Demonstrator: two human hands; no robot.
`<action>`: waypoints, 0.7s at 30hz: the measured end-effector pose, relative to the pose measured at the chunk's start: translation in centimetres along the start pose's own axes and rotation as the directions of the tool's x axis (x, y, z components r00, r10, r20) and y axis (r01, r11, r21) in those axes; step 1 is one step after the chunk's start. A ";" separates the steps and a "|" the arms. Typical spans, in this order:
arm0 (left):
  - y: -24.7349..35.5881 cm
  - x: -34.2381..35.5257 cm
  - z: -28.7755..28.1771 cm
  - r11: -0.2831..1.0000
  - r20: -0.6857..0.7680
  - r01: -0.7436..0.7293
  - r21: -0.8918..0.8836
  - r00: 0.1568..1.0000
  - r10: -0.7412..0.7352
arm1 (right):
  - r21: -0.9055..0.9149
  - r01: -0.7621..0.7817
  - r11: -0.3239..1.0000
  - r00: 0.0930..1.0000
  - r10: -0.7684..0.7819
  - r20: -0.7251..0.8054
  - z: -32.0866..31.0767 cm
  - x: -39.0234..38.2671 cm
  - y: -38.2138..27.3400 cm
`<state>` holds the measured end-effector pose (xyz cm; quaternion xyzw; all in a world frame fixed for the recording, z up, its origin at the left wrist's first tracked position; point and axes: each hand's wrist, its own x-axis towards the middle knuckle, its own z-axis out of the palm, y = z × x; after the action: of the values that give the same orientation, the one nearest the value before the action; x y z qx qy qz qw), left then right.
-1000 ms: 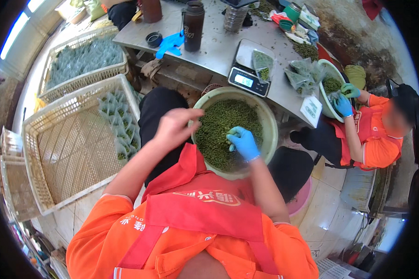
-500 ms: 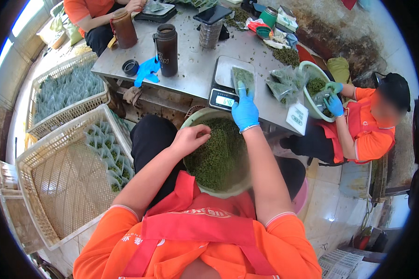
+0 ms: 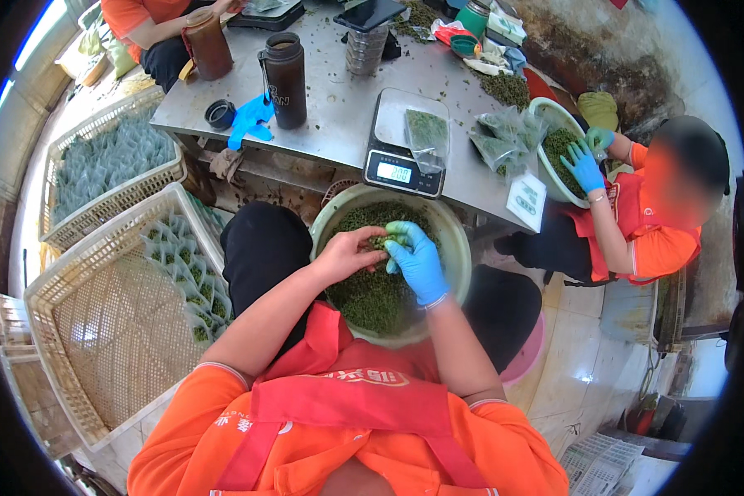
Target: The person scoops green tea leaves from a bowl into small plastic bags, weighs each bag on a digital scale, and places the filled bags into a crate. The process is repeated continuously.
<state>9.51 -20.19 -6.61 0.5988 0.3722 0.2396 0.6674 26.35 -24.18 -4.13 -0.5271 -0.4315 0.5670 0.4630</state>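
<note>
clasping green bits (image 3: 378,242) between them, left hand (image 3: 345,253) and gloved right hand (image 3: 422,264) over basin (image 3: 461,269)

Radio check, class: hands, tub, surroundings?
Bare left hand, blue-gloved right hand together, green granules between. Round pale plastic tub beneath, holding more. Black-and-silver scale beyond.

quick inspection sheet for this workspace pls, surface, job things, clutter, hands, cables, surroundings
surface: grey metal table, strewn with small green bits
job's things: round pale-green plastic basin of loose green pieces; clear plastic bag with green contents on a square digital scale
clutter: dark cylindrical bottle, crumpled blue glove
hands: bare left hand and blue-gloved right hand meet over the basin, green pieces between their fingers; which one grips is unclear
cables: nothing seen on the table
surroundings: off-white perforated plastic crate at left, partly filled with bags; orange-shirted co-worker at right
</note>
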 end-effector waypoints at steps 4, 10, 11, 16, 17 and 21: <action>-0.3 0.0 -0.2 0.984 -0.032 0.008 -0.180 0.999 -0.015 | 0.027 0.008 1.000 0.999 -0.007 -0.052 -0.8 0.3 0.2; 0.2 -0.9 -0.8 0.999 0.022 0.028 0.040 0.999 -0.029 | 0.391 -0.055 0.919 0.980 0.124 -0.155 -3.2 0.0 -0.8; 0.0 -0.8 -0.9 0.999 -0.007 0.009 0.038 1.000 -0.009 | 0.435 -0.030 0.900 0.988 0.092 -0.120 -3.5 -0.2 -0.8; -0.9 -0.5 -0.9 0.949 -0.052 -0.042 0.314 0.997 0.062 | 0.512 -0.066 0.857 0.988 0.128 -0.087 -3.4 -0.7 -1.1; -0.5 -0.6 -0.7 0.885 -0.039 -0.058 0.462 0.996 0.085 | 0.526 -0.067 0.848 0.987 0.135 -0.092 -3.3 -0.7 -1.0; 0.7 -1.3 0.2 0.875 -0.181 -0.179 0.450 0.941 0.285 | 0.191 -0.101 0.976 0.991 0.116 -0.071 -2.0 -1.0 -1.6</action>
<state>9.03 -21.17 -5.67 0.7372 0.4189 0.3021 0.4357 28.46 -24.84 -2.52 -0.5270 -0.3276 0.6073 0.4962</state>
